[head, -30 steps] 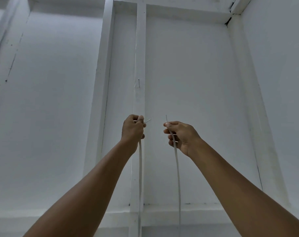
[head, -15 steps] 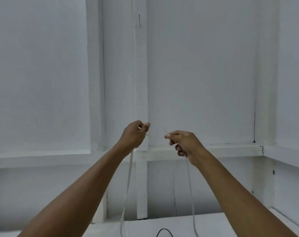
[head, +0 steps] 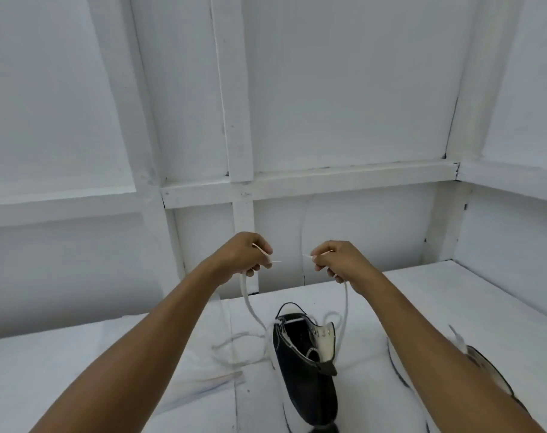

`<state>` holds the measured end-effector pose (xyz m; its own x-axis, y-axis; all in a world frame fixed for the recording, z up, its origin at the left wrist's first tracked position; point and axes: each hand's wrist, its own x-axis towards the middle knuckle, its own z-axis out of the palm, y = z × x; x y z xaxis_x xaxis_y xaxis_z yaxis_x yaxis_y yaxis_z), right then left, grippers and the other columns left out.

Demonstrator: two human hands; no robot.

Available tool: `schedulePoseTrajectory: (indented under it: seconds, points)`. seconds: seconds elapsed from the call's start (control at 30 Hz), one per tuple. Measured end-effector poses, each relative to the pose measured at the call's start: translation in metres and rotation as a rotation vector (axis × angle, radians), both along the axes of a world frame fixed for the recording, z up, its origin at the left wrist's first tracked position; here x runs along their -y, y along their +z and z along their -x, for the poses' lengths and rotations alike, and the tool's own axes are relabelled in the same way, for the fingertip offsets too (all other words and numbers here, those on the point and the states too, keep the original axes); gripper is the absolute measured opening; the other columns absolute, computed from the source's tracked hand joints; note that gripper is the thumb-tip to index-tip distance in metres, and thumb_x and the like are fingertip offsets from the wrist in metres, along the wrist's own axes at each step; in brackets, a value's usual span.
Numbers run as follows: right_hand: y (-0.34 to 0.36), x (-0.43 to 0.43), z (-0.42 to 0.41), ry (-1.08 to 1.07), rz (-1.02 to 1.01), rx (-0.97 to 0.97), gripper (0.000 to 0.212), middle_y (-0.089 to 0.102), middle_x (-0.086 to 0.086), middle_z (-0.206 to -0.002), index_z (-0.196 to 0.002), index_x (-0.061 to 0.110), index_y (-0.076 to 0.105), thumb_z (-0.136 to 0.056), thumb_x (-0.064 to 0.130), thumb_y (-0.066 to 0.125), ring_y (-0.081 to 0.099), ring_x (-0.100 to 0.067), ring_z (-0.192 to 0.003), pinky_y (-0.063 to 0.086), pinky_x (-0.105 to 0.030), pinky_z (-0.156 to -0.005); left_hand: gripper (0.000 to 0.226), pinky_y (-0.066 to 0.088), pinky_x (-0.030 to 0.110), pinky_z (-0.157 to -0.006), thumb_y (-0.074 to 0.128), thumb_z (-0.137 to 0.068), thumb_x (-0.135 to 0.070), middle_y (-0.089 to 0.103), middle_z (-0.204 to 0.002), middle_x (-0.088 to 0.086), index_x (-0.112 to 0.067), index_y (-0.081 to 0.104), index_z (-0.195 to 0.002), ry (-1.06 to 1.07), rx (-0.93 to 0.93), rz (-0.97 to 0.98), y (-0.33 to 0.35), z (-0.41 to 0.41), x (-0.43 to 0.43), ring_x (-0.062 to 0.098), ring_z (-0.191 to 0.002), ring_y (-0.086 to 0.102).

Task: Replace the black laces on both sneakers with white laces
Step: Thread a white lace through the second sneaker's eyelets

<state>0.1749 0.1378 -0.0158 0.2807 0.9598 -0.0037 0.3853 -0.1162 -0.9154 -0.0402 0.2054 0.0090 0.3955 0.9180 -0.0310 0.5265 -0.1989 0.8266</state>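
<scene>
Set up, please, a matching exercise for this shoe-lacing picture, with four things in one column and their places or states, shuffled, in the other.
Column A
1. left hand
2. black sneaker
3. second sneaker
4. white lace

Column B
a. partly hidden behind the right forearm
b. hangs from both hands down to the shoe
c. sits on the white table between the forearms
d. pinches a lace tip, left of the right hand

Pairs: 1-d, 2-c, 3-a, 4-b.
</scene>
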Motion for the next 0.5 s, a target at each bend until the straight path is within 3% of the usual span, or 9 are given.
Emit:
schedulePoseTrajectory:
  seconds: [0.1, 0.2, 0.3, 0.4, 0.5]
  points:
    - [-0.031, 0.000, -0.005, 0.011, 0.111, 0.137, 0.012, 0.069, -0.003, -0.080, -0.084, 0.014, 0.066, -0.084, 0.005, 0.059, 0.051, -0.015, -0.060, 0.032, -0.020, -0.046, 0.014, 0.046, 0.023, -0.053, 0.066, -0.084, 0.004, 0.069, -0.088, 0.020, -0.009, 0.065, -0.091, -0.073, -0.097, 0.032, -0.032, -0.006, 0.002, 0.017, -0.065, 0.057]
    - [-0.054, -0.001, -0.008, 0.074, 0.204, 0.268, 0.011, 0.069, -0.005, -0.089, -0.085, 0.001, 0.067, -0.084, 0.008, 0.059, 0.058, -0.020, -0.072, 0.041, -0.023, -0.051, 0.015, 0.045, 0.023, -0.053, 0.067, -0.084, 0.001, 0.073, -0.093, 0.017, -0.012, 0.065, -0.091, -0.110, -0.196, 0.061, -0.058, -0.013, 0.006, 0.015, -0.068, 0.059]
    - [-0.069, 0.000, -0.004, 0.125, 0.252, 0.347, 0.033, 0.069, -0.010, -0.097, -0.094, -0.005, 0.069, -0.087, 0.027, 0.068, 0.064, -0.026, -0.096, 0.051, -0.033, -0.077, 0.016, 0.045, 0.022, -0.052, 0.069, -0.082, -0.002, 0.074, -0.099, 0.018, -0.013, 0.066, -0.093, -0.133, -0.272, 0.071, -0.075, -0.022, 0.007, 0.015, -0.069, 0.061]
    - [-0.076, 0.004, -0.001, 0.167, 0.337, 0.300, 0.037, 0.067, -0.005, -0.085, -0.077, 0.006, 0.069, -0.083, 0.042, 0.072, 0.059, -0.016, -0.074, 0.045, -0.026, -0.063, 0.018, 0.046, 0.022, -0.053, 0.071, -0.080, -0.003, 0.075, -0.098, 0.016, -0.014, 0.067, -0.094, -0.135, -0.305, 0.079, -0.089, -0.032, 0.009, 0.013, -0.069, 0.062]
    - [-0.080, 0.008, 0.002, 0.164, 0.390, 0.117, 0.030, 0.061, -0.003, -0.068, -0.061, 0.010, 0.060, -0.083, 0.027, 0.073, 0.053, -0.012, -0.056, 0.044, -0.022, -0.054, 0.019, 0.044, 0.021, -0.052, 0.073, -0.077, -0.002, 0.075, -0.094, 0.015, -0.016, 0.067, -0.088, -0.107, -0.269, 0.068, -0.097, -0.037, 0.009, 0.014, -0.068, 0.060]
